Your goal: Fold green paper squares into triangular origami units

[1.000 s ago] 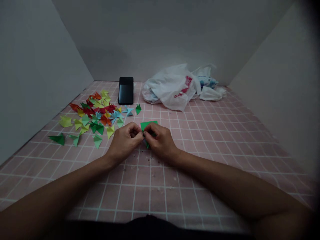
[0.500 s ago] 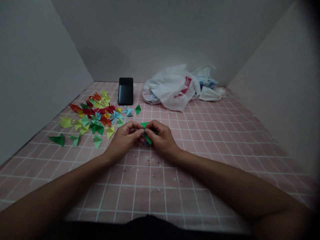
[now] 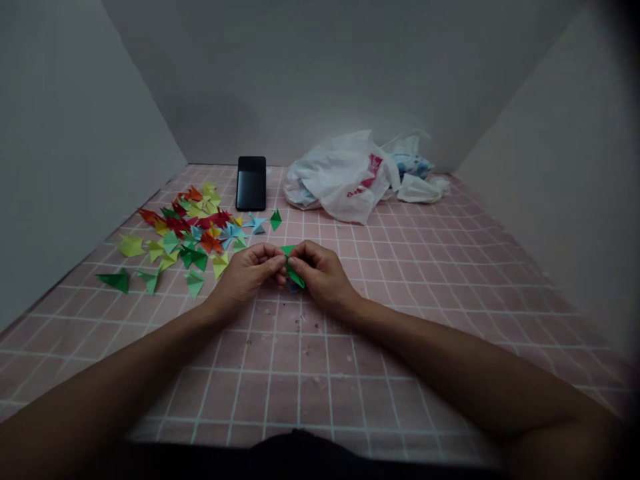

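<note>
Both hands meet over the middle of the tiled-pattern surface, pinching one piece of folded green paper (image 3: 296, 277). My left hand (image 3: 255, 270) has thumb and fingertips closed on its left side. From the right, my right hand (image 3: 323, 272) grips it between thumb and curled forefinger. Green corners of the paper show above and below the fingertips; the rest is hidden behind the fingers. To the left of my left hand lies a spread of small folded paper pieces (image 3: 193, 256) in red, orange, yellow, green and blue. A single dark green folded piece (image 3: 275, 219) lies just beyond the hands.
A black phone (image 3: 251, 184) lies at the back, left of centre. Beside it, a crumpled white plastic bag (image 3: 345, 177) with red print rests against the back wall, with more bags to its right. Pale walls stand on the left, back and right. Small specks dot the pink checked cloth (image 3: 315, 393).
The green paper has shifted slightly in the fingers, its lower corner now showing a little differently. Both hands stay in nearly the same place.
</note>
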The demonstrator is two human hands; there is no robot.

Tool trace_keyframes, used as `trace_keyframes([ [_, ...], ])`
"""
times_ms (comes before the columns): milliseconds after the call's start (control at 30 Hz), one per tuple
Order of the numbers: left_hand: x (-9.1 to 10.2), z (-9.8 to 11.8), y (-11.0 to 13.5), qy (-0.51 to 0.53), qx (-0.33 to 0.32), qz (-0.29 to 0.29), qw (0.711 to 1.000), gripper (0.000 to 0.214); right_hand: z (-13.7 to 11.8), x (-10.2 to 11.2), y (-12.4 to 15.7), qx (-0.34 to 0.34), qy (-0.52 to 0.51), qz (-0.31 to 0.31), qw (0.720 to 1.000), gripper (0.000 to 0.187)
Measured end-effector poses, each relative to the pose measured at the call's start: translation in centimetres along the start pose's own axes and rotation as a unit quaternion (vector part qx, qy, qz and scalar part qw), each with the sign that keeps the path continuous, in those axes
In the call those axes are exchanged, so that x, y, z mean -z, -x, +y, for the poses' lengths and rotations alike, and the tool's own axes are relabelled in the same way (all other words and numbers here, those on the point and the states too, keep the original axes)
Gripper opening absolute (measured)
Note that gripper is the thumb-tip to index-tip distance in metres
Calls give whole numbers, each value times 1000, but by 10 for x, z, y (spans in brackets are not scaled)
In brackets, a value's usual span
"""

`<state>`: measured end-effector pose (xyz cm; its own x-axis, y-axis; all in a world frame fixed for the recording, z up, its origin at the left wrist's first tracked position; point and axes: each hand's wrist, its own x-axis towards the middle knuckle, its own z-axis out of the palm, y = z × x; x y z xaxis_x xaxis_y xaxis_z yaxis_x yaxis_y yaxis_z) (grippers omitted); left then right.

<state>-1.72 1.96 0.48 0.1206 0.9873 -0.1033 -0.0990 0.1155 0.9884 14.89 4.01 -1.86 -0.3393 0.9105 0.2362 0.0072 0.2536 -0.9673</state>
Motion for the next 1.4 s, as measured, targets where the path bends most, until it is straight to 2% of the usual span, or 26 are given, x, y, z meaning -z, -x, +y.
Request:
trace_keyframes([
  [667,0,12,1,-74,-28,-1,997,20,-4,1,0,-20,-20,-29,999,17],
  [867,0,10,0,-57,-33,8,998,23,-6,0,-1,-46,-62,-30,997,19],
  [1167,4,5,-2,-33,-12,6,999,24,-2,-1,-1,-46,-57,-20,997,20],
  [1400,3,8,-1,-83,-48,-6,995,25,-3,1,-2,-45,-49,-31,997,21],
])
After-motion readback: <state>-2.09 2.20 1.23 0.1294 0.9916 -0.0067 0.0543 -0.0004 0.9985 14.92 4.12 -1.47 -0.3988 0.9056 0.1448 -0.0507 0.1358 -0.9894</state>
